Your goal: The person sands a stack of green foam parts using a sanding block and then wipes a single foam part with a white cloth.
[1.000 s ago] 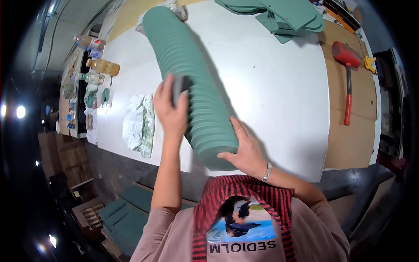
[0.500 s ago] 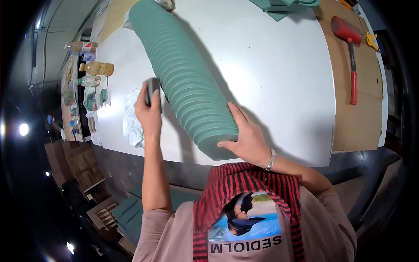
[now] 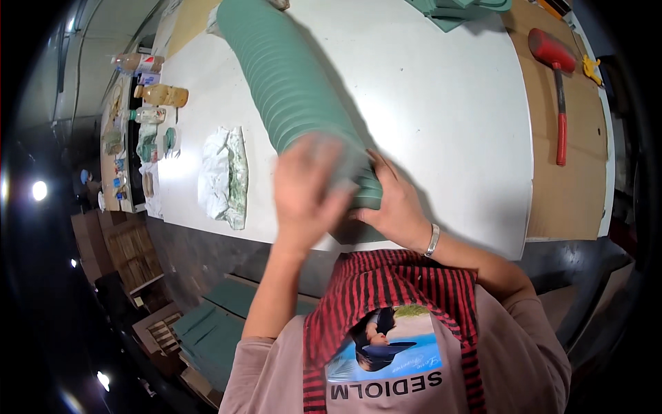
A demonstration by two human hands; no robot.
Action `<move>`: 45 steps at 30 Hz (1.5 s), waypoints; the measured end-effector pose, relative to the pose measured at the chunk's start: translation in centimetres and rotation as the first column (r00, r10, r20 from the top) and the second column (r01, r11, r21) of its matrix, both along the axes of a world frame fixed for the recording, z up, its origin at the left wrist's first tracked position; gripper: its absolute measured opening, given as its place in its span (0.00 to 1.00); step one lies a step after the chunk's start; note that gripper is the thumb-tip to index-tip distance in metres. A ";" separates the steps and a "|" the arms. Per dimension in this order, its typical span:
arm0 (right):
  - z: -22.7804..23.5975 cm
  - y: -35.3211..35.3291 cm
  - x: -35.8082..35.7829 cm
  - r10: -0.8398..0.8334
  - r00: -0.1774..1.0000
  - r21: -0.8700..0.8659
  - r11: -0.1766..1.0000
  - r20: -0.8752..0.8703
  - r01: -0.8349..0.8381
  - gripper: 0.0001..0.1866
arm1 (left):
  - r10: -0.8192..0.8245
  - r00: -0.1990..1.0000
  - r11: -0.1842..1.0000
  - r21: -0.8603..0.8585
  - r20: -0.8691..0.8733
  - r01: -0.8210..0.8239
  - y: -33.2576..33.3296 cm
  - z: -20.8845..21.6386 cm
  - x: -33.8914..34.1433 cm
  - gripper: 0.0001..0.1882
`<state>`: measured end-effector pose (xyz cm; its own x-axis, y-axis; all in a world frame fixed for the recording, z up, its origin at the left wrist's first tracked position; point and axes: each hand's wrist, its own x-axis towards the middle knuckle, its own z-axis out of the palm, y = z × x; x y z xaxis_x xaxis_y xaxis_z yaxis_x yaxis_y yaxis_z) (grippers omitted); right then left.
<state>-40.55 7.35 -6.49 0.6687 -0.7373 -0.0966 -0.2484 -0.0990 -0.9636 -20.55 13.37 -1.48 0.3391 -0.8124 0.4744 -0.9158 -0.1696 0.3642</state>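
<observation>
A long row of overlapping green sheets (image 3: 283,83) lies across the white tabletop, its near end toward me. My right hand (image 3: 401,210) grips that near end from the right, with fingers along the side and thumb over the front. Above the near part of the row is my left hand (image 3: 307,186), smeared by motion. A blurred grey block (image 3: 350,164) shows at its fingers, against the sheets. The sheets under the left hand are partly hidden.
A crumpled white-and-green cloth (image 3: 224,178) lies left of the row. Several bottles, one of them amber (image 3: 164,95), line the left edge. On cardboard (image 3: 572,186) at right rest a red mallet (image 3: 560,96) and a yellow tool (image 3: 591,69). More green pieces (image 3: 455,10) lie at the far side.
My left hand has swung right from beside the row onto its near part, carrying the dark grey block. My right hand stays at the near end.
</observation>
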 end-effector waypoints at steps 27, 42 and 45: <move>-3.1 3.6 -1.4 -0.012 0.992 0.096 0.995 0.129 0.000 0.59 | 0.215 0.895 0.973 0.010 -0.391 -0.230 5.2 -2.5 2.0 0.26; -3.8 3.0 -1.3 0.029 0.997 -0.003 1.000 0.070 -0.029 0.60 | 0.102 0.948 0.988 -0.077 -0.301 -0.131 4.7 -4.0 -0.7 0.27; -3.6 3.6 -1.6 0.020 0.992 0.067 0.997 0.125 -0.029 0.60 | 0.227 0.792 0.958 -0.019 -0.566 -0.288 5.9 -5.6 1.1 0.27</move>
